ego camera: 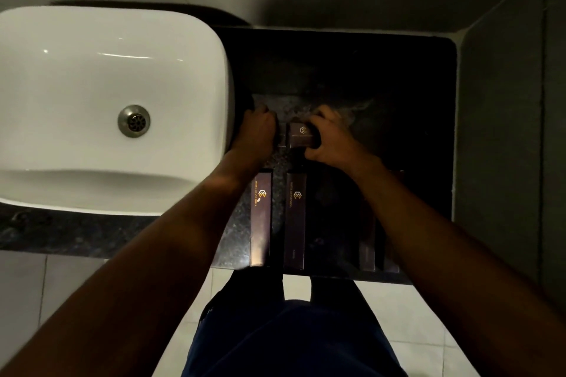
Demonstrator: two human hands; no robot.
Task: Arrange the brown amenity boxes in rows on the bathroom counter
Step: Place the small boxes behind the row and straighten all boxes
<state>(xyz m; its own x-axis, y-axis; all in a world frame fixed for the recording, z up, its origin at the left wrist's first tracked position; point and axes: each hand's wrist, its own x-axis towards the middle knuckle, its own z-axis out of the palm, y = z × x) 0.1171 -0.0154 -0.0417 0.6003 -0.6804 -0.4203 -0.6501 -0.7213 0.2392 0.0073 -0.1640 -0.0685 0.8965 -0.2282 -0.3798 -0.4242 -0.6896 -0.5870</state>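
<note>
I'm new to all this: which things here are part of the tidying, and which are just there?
In the job:
small box in right hand
left hand
two long boxes
counter

Just there:
sink
drain

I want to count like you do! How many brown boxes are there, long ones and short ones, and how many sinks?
Long brown boxes at the counter's front edge: 4 (first, second, third, fourth; the last two are dim)
Short brown boxes between the hands: 2 ()
White sinks: 1
Total: 7
</note>
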